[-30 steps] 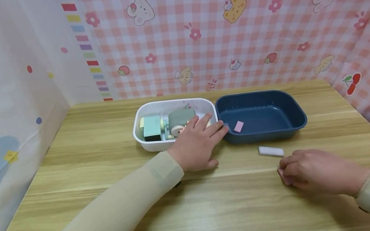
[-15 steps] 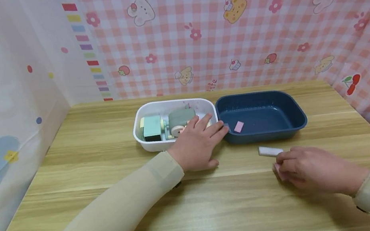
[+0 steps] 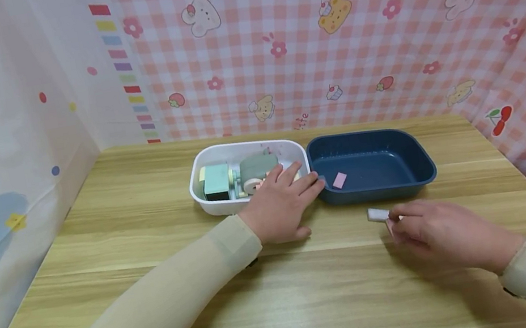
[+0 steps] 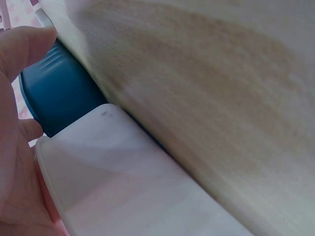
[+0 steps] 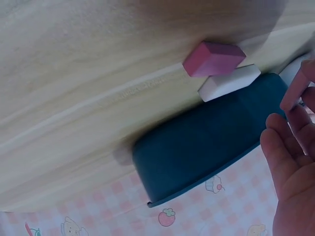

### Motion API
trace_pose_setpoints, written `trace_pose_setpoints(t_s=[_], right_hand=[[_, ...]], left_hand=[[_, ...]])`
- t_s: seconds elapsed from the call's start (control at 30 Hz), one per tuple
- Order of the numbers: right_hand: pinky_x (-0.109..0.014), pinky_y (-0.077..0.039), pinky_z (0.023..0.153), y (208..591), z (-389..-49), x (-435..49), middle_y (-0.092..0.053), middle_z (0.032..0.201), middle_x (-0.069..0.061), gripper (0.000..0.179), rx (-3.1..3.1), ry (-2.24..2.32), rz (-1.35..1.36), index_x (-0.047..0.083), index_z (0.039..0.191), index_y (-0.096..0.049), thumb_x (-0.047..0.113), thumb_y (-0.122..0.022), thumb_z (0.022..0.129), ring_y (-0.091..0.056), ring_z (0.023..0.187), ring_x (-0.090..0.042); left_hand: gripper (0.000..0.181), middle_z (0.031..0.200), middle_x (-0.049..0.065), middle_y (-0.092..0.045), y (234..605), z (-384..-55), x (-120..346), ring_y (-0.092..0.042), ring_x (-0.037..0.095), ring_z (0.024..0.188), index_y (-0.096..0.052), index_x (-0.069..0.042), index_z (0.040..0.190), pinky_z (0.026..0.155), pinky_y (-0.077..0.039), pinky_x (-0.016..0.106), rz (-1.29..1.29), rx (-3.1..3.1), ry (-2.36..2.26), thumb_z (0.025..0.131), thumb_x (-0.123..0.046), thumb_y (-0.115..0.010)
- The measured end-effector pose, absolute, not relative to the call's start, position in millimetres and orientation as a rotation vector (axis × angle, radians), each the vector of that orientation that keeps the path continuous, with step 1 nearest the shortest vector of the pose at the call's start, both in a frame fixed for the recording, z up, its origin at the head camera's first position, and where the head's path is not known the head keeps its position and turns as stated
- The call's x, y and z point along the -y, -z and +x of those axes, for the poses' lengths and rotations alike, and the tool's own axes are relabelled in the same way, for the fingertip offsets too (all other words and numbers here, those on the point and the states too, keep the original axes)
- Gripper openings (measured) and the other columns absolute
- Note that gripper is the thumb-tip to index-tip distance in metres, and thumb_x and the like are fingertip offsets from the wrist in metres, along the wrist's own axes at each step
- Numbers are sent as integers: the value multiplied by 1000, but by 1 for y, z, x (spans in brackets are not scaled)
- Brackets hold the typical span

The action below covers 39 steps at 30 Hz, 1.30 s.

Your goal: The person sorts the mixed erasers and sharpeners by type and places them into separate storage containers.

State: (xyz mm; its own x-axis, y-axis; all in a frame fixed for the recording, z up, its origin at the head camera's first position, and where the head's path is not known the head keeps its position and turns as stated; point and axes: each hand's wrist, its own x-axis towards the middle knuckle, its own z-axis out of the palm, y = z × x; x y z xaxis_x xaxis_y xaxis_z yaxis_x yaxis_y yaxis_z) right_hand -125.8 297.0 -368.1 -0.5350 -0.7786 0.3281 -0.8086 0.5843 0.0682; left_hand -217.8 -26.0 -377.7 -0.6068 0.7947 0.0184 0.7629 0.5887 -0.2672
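Observation:
My left hand (image 3: 280, 207) lies with spread fingers over the front right corner of the white box (image 3: 216, 210), fingertips right at the rim of the dark blue bin (image 3: 376, 193). In the left wrist view its thumb (image 4: 34, 44) shows straight. My right hand (image 3: 451, 231) pinches a small pink block (image 3: 391, 231) above the table, close to a white block (image 3: 377, 214) whose right end its fingertips cover. From the right wrist, a second pink block (image 5: 214, 59) shows before the white block; the hand hides it from the head view. Another pink block (image 3: 339, 180) lies in the bin.
Inside the white box are a teal block (image 3: 216, 180), a grey-green rounded piece (image 3: 258, 169) and a white wheel (image 3: 252, 187). Box and bin stand side by side on the wooden table (image 3: 316, 304). A checked curtain (image 3: 234, 48) hangs behind.
The right hand has moved slightly forward and left with the pink block, so its fingertips now overlap the white block's right end. The left hand has stayed still.

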Motion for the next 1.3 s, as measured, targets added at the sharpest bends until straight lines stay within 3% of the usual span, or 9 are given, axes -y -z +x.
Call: trace_pose_setpoints(t_s=[0.2,0.4,0.47,0.63,0.83,0.9,1.03,1.17,1.3], right_hand=[[-23,-59,72,361,-130,-293,-69,104,3,52,2460,-190,1303,18,88,-71,48,-35,109,-63,86,-7],[-28,-60,75,351,-135,-289,-70,107,0,53,2413,-196,1318,14,91,-74,48,-37,108,-66,89,-10],[-31,-61,77,346,-136,-288,-71,108,-1,38,2434,-167,1295,14,93,-75,45,-57,105,-66,92,-12],[-38,-64,80,336,-136,-284,-73,113,-2,36,2543,-81,1215,15,97,-78,18,-99,68,-66,97,-15],[-36,-63,75,334,-141,-283,-75,110,-4,28,2493,-71,1221,15,91,-77,14,-96,70,-65,93,-16],[-35,-62,75,334,-145,-284,-76,109,-5,12,2459,-84,1241,15,90,-77,23,-86,87,-66,92,-17],[-34,-60,72,332,-151,-284,-76,109,-6,37,2414,-88,1259,11,92,-78,37,-56,107,-66,89,-19],[-33,-60,70,330,-155,-281,-77,108,-7,14,2425,-53,1240,9,92,-79,21,-84,88,-66,87,-19],[-34,-61,71,328,-158,-279,-77,107,-8,28,2441,-26,1232,8,93,-79,10,-95,70,-66,87,-19]], left_hand=[[97,174,2,-31,377,-218,26,-21,36,162,-27,-23,169,130,-24,57,-1320,2683,-347,92,-72,-62],[97,174,2,-31,376,-217,27,-22,36,162,-27,-23,169,130,-25,57,-1326,2669,-344,92,-72,-62],[97,174,2,-32,376,-217,27,-22,36,162,-27,-23,169,130,-25,57,-1328,2667,-339,92,-72,-62],[97,174,2,-31,378,-218,27,-22,36,162,-28,-23,169,130,-24,57,-1329,2667,-332,92,-71,-62],[97,174,1,-30,378,-218,27,-21,36,162,-26,-24,169,130,-23,57,-1324,2678,-346,92,-71,-62],[97,174,1,-30,378,-218,27,-21,36,163,-26,-24,169,130,-23,57,-1324,2682,-347,92,-71,-62],[97,174,1,-30,377,-218,27,-21,36,162,-26,-24,169,130,-23,57,-1322,2682,-357,92,-72,-61],[97,175,1,-30,377,-218,27,-21,36,162,-26,-24,169,130,-23,56,-1321,2684,-361,92,-72,-61],[98,174,1,-30,378,-219,27,-21,36,162,-26,-24,169,130,-24,56,-1319,2682,-360,92,-73,-61]])
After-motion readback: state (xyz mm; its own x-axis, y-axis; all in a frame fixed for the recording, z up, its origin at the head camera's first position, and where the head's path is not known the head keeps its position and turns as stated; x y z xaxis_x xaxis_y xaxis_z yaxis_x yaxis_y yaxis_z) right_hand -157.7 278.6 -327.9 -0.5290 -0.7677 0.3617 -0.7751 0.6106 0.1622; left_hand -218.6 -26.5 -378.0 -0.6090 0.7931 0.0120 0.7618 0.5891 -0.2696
